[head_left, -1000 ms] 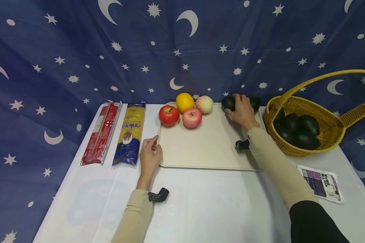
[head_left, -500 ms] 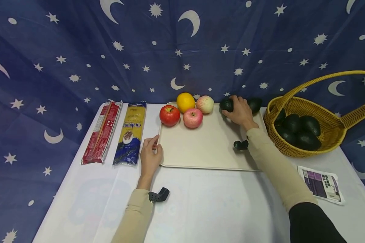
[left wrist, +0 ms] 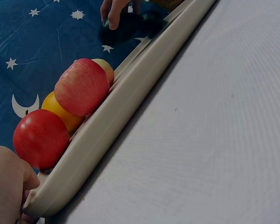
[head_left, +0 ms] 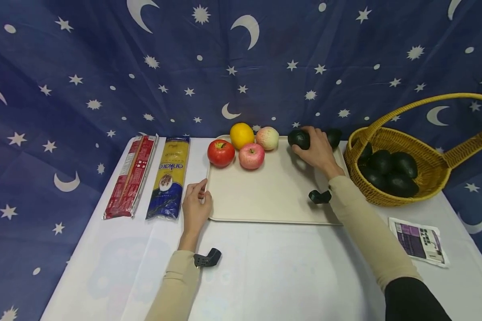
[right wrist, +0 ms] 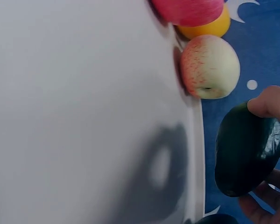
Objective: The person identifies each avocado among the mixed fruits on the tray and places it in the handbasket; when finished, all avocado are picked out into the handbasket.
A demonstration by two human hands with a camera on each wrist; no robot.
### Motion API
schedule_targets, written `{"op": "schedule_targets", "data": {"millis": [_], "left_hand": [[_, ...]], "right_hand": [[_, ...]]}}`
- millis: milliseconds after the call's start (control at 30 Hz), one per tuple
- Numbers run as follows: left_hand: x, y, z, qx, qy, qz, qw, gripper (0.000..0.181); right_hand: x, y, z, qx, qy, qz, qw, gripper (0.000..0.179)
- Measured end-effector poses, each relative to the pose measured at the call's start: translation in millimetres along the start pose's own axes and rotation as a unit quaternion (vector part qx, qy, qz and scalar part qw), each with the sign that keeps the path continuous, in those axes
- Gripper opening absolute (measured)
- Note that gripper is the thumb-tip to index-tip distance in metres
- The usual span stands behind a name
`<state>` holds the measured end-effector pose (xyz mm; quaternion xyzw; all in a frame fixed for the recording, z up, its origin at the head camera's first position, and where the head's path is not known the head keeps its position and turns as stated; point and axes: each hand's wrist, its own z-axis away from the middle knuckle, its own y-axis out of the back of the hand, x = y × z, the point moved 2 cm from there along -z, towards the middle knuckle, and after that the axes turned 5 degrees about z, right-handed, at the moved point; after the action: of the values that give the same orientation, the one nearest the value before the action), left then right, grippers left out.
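Note:
In the head view my right hand (head_left: 318, 150) is at the tray's back right, holding a dark green avocado (head_left: 299, 139). The right wrist view shows the thumb at one end of this avocado (right wrist: 245, 151) and fingers curled along its far side. A second avocado (head_left: 334, 137) lies just right of the hand, partly hidden by it. My left hand (head_left: 195, 206) is at the left edge of the cream tray (head_left: 265, 196). The left wrist view has its thumb over the rim (left wrist: 60, 186) and fingers underneath, pinching it.
A tomato (head_left: 221, 153), an orange (head_left: 242, 136), a pink apple (head_left: 251, 156) and a pale peach (head_left: 267, 138) cluster at the tray's back left. A wicker basket (head_left: 434, 187) of avocados stands right. Red (head_left: 130, 178) and yellow-blue packets (head_left: 168, 178) lie left; a purple-white pouch (head_left: 419, 241) lies front right.
My right hand has shifted slightly on the avocado, so more of the fruit shows at its left. My left hand stays at the tray edge. The head view has swung slightly.

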<state>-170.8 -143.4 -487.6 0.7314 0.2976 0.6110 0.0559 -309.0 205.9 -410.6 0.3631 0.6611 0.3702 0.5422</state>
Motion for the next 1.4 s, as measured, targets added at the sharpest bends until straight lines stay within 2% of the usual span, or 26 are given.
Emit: {"op": "schedule_targets", "data": {"millis": [367,700,1100,1267,1400], "left_hand": [[-0.1,1.5,0.7,0.0,0.001,0.003,1.0,0.039],[-0.4,1.1,0.1,-0.004,0.0,-0.001,1.0,0.039],[-1.4,5.8,-1.7,0.003,-0.013,-0.008,0.9999,0.038],[-3.0,3.3,-2.3,0.002,-0.016,-0.006,0.9998,0.038],[-2.3,0.5,-1.5,-0.001,-0.01,0.001,1.0,0.038]], "right_hand": [[3,18,22.7,0.047,-0.006,-0.042,0.998,0.067],[5,35,46.0,0.067,0.002,-0.078,0.9947,0.067],[11,46,83.6,0.097,-0.021,-0.122,0.9876,0.065],[17,46,100.9,0.108,-0.046,-0.16,0.9802,0.064],[20,50,110.2,0.119,-0.052,-0.162,0.9782,0.06]]}}
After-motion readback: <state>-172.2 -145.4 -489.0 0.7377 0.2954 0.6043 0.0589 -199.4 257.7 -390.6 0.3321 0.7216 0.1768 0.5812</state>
